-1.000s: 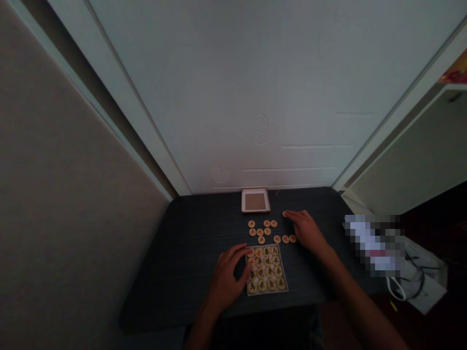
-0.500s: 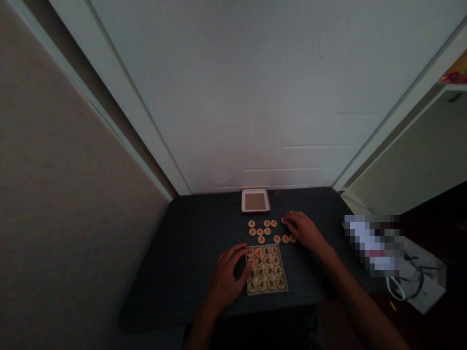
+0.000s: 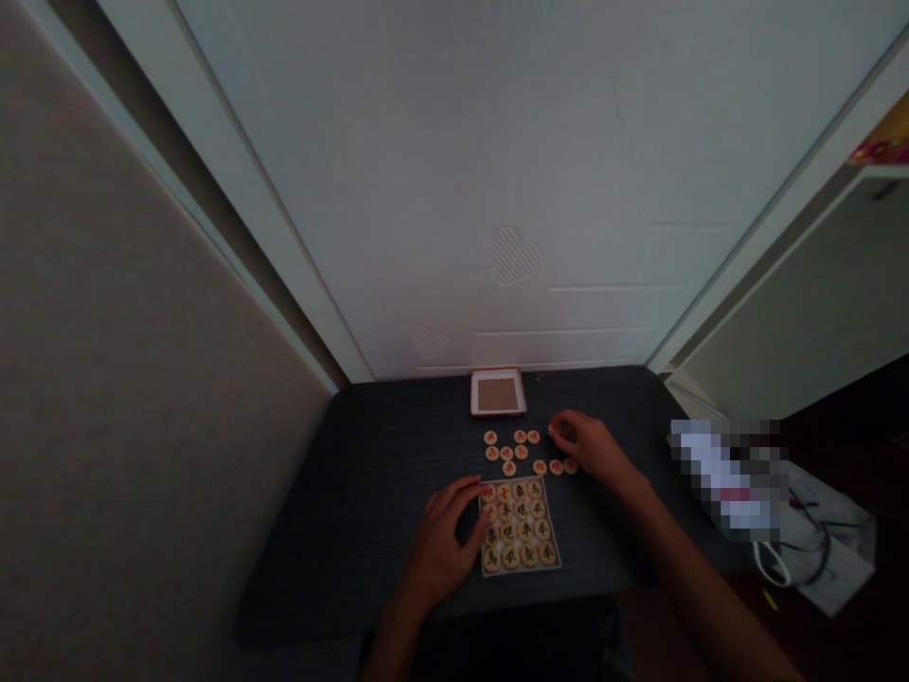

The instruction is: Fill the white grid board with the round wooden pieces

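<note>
My left hand lies at the left side of a shallow square box, its fingers apart and the fingertips over the upper left pieces. Rows of round Chinese chess pieces fill the box, most with black characters and a few with red. Beyond the right end of the loose pieces, my right hand pinches a chess piece between thumb and fingertips; only its edge shows. Several red-marked chess pieces lie face up on the dark table between the box and the far edge.
An open box lid with a brown inside lies near the back of the dark table. A white panel rises behind it. To the right are a blurred-out object, cables and a white bag.
My right hand has shifted very slightly, and its fingertips have drawn together at the piece. My left hand and the box stay where they were.
</note>
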A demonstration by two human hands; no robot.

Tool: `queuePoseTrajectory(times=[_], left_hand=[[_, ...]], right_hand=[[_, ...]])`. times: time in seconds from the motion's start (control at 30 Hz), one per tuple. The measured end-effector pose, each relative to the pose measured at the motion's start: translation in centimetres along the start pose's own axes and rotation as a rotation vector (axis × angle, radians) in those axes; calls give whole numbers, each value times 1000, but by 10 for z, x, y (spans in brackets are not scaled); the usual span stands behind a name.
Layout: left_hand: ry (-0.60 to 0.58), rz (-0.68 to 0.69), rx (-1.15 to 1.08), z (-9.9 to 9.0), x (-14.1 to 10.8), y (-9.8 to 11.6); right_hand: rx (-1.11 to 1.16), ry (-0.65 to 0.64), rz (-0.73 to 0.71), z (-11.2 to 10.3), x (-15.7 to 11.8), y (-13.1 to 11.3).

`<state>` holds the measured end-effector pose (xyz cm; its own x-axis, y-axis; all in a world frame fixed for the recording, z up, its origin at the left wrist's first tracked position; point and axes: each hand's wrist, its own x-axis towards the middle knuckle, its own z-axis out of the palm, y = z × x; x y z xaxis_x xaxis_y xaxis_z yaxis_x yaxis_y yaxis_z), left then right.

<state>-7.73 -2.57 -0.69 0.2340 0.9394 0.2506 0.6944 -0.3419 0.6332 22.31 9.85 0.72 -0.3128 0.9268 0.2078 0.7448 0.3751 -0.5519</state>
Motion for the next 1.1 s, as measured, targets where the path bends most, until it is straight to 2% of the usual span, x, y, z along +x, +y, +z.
queuePoseTrajectory(times=[0.27, 0.4, 0.7, 0.9, 1.1], left_hand=[[14, 2, 9, 1, 1, 0], [34, 8, 12, 0, 1, 1], [19, -22, -13, 3, 1, 0], [93, -58, -140, 2, 1, 2], [114, -137, -301, -5, -2, 35]], right_hand=[[163, 198, -11, -15, -35, -7], [182, 221, 16, -18, -58, -11], [360, 308, 197, 2, -105, -18], [486, 279, 180, 18, -113, -49], [438, 242, 50, 34, -109, -85]])
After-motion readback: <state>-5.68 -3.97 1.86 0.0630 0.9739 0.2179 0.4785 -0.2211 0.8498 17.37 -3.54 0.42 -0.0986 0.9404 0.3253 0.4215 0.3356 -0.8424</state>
